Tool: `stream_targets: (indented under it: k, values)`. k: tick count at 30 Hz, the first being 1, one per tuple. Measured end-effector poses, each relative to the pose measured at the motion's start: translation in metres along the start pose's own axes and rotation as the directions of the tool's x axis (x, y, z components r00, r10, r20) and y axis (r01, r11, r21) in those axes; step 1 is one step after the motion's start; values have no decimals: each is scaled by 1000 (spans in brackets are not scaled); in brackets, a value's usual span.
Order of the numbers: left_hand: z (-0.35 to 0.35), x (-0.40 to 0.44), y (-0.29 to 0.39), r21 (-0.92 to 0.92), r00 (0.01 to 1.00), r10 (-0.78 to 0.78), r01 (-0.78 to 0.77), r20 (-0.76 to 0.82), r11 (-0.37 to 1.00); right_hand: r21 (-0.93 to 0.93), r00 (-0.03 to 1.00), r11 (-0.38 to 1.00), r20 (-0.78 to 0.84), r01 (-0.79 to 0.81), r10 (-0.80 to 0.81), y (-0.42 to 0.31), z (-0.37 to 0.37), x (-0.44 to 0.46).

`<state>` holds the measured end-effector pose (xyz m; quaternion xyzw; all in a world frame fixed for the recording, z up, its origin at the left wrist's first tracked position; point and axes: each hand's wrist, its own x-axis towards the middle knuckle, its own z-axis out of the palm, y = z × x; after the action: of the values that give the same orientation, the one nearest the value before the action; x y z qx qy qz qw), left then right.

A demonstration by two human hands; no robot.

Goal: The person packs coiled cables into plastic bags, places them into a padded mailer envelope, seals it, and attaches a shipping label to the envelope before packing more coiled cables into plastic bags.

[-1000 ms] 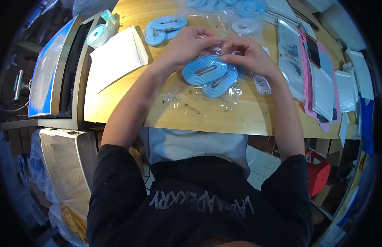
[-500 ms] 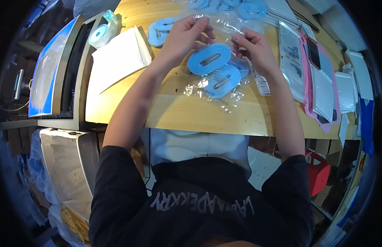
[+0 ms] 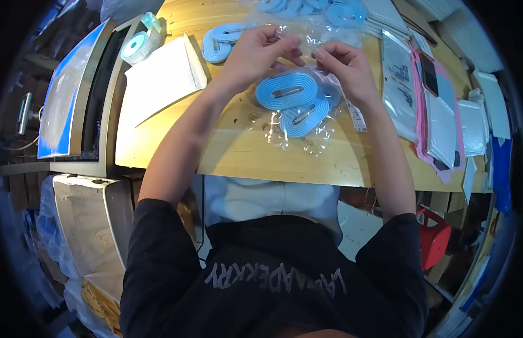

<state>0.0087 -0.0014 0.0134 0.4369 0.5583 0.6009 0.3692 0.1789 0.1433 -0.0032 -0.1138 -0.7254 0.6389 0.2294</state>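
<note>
A clear plastic bag (image 3: 261,125) lies on the wooden table between my forearms. Inside it are an upper oval coil of flat blue strip (image 3: 286,90) and a lower coil (image 3: 304,118), with another blue shape partly hidden behind them. At the bag's top edge, my left hand (image 3: 264,53) pinches the plastic with thumb and fingers. My right hand (image 3: 347,67) pinches the same edge a short way to the right, fingers curled. A white printed label (image 3: 356,117) shows beside the bag, partly behind my right wrist.
More blue coils (image 3: 217,45) lie beyond my left hand, and several others (image 3: 346,14) sit at the back. On the left are white sheets (image 3: 165,79), a tape roll (image 3: 135,47) and a monitor (image 3: 70,96). A phone (image 3: 428,73) rests on plastic packets at right.
My hands have moved slightly closer together along the bag's top edge. The upper coil has shifted a little toward me and lies flatter.
</note>
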Motion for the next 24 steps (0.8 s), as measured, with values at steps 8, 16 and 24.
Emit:
stream_targets:
  k: [8,16,24]
  values:
    - [3,-4,0,12,992,111,-112,65,994,-127,1000,992,8,25,-24,-14,8,-4]
    - [2,-3,-1,74,986,68,-79,150,994,-120,999,993,48,-12,17,-16,11,-5]
    - [3,0,0,-38,994,-72,76,81,996,-243,994,969,80,-47,69,-23,-18,-2]
